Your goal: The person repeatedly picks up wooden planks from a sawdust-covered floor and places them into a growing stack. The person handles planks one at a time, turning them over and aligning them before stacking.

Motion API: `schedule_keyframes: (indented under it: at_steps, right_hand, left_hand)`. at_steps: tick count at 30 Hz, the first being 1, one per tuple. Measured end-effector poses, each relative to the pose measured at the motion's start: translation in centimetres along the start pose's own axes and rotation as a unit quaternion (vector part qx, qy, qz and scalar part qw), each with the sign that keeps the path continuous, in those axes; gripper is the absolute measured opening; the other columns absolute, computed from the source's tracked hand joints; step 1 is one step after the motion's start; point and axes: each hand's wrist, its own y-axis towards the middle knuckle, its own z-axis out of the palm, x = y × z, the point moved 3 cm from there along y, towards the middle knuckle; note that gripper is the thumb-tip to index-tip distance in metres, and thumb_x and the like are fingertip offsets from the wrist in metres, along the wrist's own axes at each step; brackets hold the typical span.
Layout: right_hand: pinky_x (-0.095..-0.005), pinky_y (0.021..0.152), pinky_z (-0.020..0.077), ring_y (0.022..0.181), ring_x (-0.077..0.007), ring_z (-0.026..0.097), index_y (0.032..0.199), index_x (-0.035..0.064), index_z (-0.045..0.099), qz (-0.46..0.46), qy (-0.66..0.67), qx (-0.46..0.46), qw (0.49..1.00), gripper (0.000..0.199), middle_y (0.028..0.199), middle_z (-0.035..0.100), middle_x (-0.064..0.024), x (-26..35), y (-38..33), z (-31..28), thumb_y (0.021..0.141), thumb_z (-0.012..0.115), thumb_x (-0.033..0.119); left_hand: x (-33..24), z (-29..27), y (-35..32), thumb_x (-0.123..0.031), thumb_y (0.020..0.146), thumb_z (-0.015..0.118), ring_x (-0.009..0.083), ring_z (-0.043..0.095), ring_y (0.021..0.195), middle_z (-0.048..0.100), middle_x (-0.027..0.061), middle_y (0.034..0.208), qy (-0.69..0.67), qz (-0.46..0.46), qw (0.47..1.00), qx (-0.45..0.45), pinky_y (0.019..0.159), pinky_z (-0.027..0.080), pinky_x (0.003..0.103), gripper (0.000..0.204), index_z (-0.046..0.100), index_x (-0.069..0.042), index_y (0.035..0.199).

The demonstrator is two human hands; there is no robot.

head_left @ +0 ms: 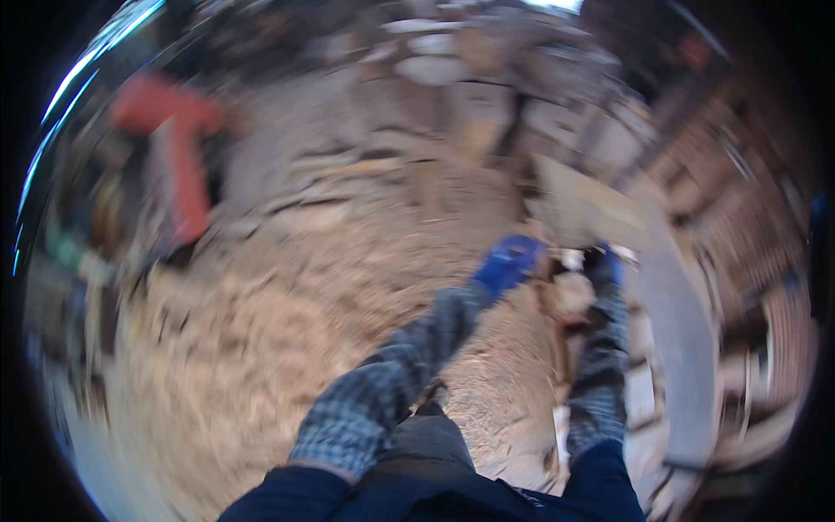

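Head view: dark jacket (417,500) nearest, along the lower edge, behind both hands. Grey-brown trousers (426,439) just past it, well behind the left hand. Both forearms reach forward in checked grey-blue sleeves (348,418). Heavy motion blur, fine edges lost.

Left hand (513,261): blue glove, reaching forward and right, near the right hand but apart from it. Fingers smeared; cannot tell if they are spread, closed or clamped on anything. Right hand (604,261): dark with blue at its outer side, just beside pale wood; finger state and grip cannot be told either.

Round pale wood piece (574,294) sits between the two hands, slightly nearer the body than either; brownish wood shows around its left side, toward the left hand. Contact with the hands unclear. Pale wood slab (583,204) lies just beyond the right hand, slanting away to its right. Long greyish plank (683,348) runs to the right of the right hand and back toward the body.

Sawdust-coloured ground (243,348) spreads left of the left hand. Red-orange thing (187,165), bent at the top, stands well left of and beyond the left hand; kind unclear. Stacked wood (731,200) well right of the right hand. Pale rounded pieces (430,70) far beyond both hands, details blurred.
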Motion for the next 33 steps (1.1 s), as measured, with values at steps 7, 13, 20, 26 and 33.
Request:
schedule_keyframes:
  at_steps: [7,13,20,26,33]
  right_hand:
    - [-0.0398,0.054,0.0442,0.062,-0.0254,0.053,0.084,0.0107,0.057,0.624,-0.072,0.162,0.761,0.022,0.067,0.055,-0.0059,-25.7,-5.9,-9.2,0.088,0.049,0.031]
    - [-0.0318,0.054,0.0469,0.065,-0.0192,0.061,0.107,0.0096,0.059,0.526,-0.538,0.389,0.532,0.029,0.088,0.065,-0.0066,-45.2,-36.1,9.7,0.087,0.059,0.031]
    - [-0.0300,0.046,0.0420,0.055,-0.0170,0.059,0.089,0.0051,0.064,0.457,-0.577,0.354,0.576,0.027,0.071,0.061,-0.0053,-52.3,-35.1,16.0,0.082,0.065,0.032]
    - [-0.0325,0.054,0.0486,0.061,-0.0177,0.059,0.090,-0.0003,0.064,0.383,-0.636,0.414,0.526,0.031,0.073,0.062,-0.0072,-59.3,-37.5,26.6,0.079,0.069,0.029]
    - [-0.0309,0.059,0.0504,0.071,-0.0177,0.061,0.107,-0.0023,0.057,0.389,-0.473,0.378,0.695,0.032,0.084,0.063,-0.0094,-70.0,-41.7,35.9,0.083,0.066,0.018]
  left_hand:
    - [11.7,-17.7,-25.2,-0.048,0.081,0.062,0.0287,0.061,0.091,0.063,0.0169,0.096,0.294,-0.045,0.928,-0.224,0.078,0.047,0.037,0.050,0.061,-0.003,0.101]
    - [26.0,-27.9,-84.5,-0.060,0.070,0.061,0.0343,0.065,0.082,0.066,0.0213,0.088,0.237,-0.475,0.545,-0.649,0.072,0.049,0.044,0.061,0.065,-0.002,0.087]
    - [24.5,-21.6,-102.3,-0.026,0.081,0.066,0.0223,0.061,0.060,0.062,0.0129,0.075,-0.090,-0.330,0.500,-0.796,0.045,0.051,0.034,0.036,0.056,0.004,0.098]
    - [26.7,-24.0,-102.1,-0.028,0.082,0.065,0.0199,0.057,0.049,0.062,0.0100,0.075,-0.245,-0.258,0.504,-0.787,0.042,0.045,0.032,0.028,0.058,-0.006,0.098]
    - [21.4,-36.9,-84.8,-0.028,0.083,0.066,0.0174,0.063,0.068,0.066,0.0070,0.082,-0.278,-0.190,0.649,-0.682,0.054,0.048,0.030,0.026,0.062,-0.007,0.098]
